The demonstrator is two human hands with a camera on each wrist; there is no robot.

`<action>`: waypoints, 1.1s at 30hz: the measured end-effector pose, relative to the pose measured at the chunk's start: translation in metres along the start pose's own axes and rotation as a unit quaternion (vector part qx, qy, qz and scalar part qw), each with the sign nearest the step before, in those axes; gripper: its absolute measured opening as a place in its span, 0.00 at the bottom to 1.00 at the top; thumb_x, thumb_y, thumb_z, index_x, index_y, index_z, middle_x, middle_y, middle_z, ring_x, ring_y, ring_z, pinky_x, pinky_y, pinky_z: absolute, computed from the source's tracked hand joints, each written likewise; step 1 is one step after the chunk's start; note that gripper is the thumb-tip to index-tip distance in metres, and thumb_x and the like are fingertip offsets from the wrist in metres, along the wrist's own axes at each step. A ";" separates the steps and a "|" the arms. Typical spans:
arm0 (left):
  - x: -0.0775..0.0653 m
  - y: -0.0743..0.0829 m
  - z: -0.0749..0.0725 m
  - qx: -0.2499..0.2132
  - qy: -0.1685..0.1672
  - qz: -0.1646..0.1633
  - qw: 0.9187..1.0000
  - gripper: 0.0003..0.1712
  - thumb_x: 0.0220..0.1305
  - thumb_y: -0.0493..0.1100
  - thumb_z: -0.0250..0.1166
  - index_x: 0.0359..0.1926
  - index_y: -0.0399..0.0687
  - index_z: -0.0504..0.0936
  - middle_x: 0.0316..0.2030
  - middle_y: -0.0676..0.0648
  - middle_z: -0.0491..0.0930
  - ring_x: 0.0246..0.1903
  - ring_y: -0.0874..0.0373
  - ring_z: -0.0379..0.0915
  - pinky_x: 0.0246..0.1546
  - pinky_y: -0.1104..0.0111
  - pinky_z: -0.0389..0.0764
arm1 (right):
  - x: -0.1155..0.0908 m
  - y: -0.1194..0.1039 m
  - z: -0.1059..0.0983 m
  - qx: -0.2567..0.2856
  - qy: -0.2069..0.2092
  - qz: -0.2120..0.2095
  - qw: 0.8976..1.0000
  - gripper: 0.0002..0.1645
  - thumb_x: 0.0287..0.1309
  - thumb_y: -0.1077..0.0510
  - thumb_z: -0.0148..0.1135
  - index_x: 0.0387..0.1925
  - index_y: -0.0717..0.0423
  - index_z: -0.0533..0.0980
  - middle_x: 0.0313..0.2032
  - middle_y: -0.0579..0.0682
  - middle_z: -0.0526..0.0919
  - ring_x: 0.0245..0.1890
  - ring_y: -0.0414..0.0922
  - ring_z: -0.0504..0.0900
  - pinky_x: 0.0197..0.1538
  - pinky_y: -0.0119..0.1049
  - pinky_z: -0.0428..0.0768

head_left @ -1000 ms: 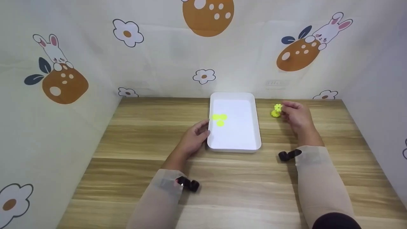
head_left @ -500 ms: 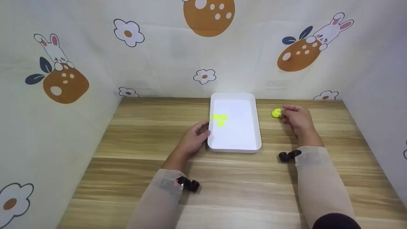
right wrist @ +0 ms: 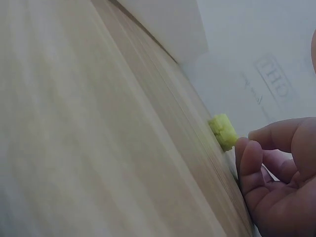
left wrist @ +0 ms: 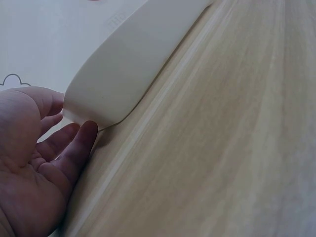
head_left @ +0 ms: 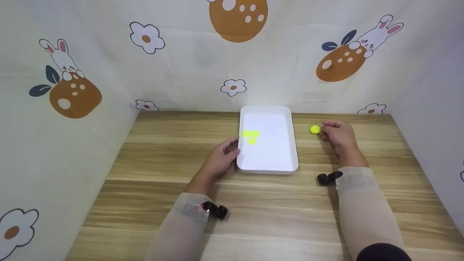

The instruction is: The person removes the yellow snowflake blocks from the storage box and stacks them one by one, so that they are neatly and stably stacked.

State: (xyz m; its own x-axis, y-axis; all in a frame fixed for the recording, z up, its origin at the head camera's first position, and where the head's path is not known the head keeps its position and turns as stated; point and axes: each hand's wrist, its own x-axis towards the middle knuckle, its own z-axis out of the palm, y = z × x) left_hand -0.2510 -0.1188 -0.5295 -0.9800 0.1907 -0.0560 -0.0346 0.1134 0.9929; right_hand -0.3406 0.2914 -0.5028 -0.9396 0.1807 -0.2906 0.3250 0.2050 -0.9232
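Note:
My left hand (head_left: pixel 220 157) rests against the left side of a white tray (head_left: pixel 294 152), its fingers and thumb spread along the outer wall. Up close in the left wrist view, the fingertips meet the tray wall (left wrist: pixel 128 64) by its corner. Three flat yellow discs (head_left: pixel 251 140) lie inside the tray, towards its left side. To the tray's right, my right hand (head_left: pixel 339 137) pinches at the right edge of a small pile of yellow flower-shaped discs (head_left: pixel 314 129). The right wrist view shows this yellow pile (right wrist: pixel 223 132) low on the table, with thumb and fingertips at its edge.
The wooden table (head_left: pixel 174 156) ends at a back wall (head_left: pixel 188 72) hung with a rabbit-and-orange print, close behind the tray. Similar cloth walls stand at left and right. A small black camera (head_left: pixel 216 210) sits on the left sleeve, another camera (head_left: pixel 329 178) on the right.
My right hand has lowered a yellow flower-shaped disc, held up above another one second ago, onto the pile on the table. My left hand and the tray have stayed put.

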 end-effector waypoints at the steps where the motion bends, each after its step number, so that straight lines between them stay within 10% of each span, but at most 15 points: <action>1: 0.000 0.000 0.000 -0.002 0.000 0.000 1.000 0.32 0.77 0.36 0.62 0.79 0.40 0.68 0.76 0.37 0.72 0.77 0.44 0.69 0.80 0.53 0.71 | 0.000 0.000 0.000 -0.002 0.000 0.000 1.000 0.25 0.76 0.58 0.62 0.69 0.62 0.76 0.43 0.45 0.86 0.38 0.36 0.85 0.44 0.26 0.88; 16: 0.001 0.002 0.000 -0.016 -0.007 -0.007 1.000 0.33 0.78 0.35 0.61 0.80 0.39 0.67 0.78 0.36 0.69 0.79 0.43 0.65 0.80 0.52 0.70 | 0.000 -0.003 0.000 0.046 0.015 -0.001 0.999 0.25 0.75 0.57 0.62 0.67 0.64 0.77 0.35 0.44 0.87 0.32 0.37 0.84 0.38 0.27 0.87; 24: 0.000 0.003 0.000 -0.014 -0.001 -0.011 1.000 0.32 0.78 0.35 0.61 0.79 0.40 0.68 0.78 0.36 0.70 0.79 0.43 0.66 0.80 0.52 0.71 | -0.011 -0.025 0.012 0.129 -0.039 -0.006 0.991 0.08 0.77 0.54 0.62 0.51 0.48 0.80 0.42 0.43 0.82 0.36 0.38 0.81 0.36 0.29 0.81; 33: 0.000 0.002 0.002 -0.003 0.007 -0.013 1.000 0.32 0.77 0.36 0.62 0.78 0.41 0.69 0.77 0.37 0.71 0.78 0.44 0.67 0.79 0.53 0.71 | -0.037 -0.053 0.043 0.150 -0.091 -0.073 0.982 0.10 0.73 0.56 0.67 0.51 0.55 0.83 0.35 0.44 0.84 0.31 0.39 0.82 0.33 0.27 0.82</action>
State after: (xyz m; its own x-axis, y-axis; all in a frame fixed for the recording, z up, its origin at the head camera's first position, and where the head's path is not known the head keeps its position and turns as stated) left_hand -0.2506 -0.1168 -0.5273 -0.9815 0.1743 -0.0794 -0.0603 0.1123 0.9918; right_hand -0.3272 0.2327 -0.4538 -0.9864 -0.0095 -0.1642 0.1645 -0.0812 -0.9830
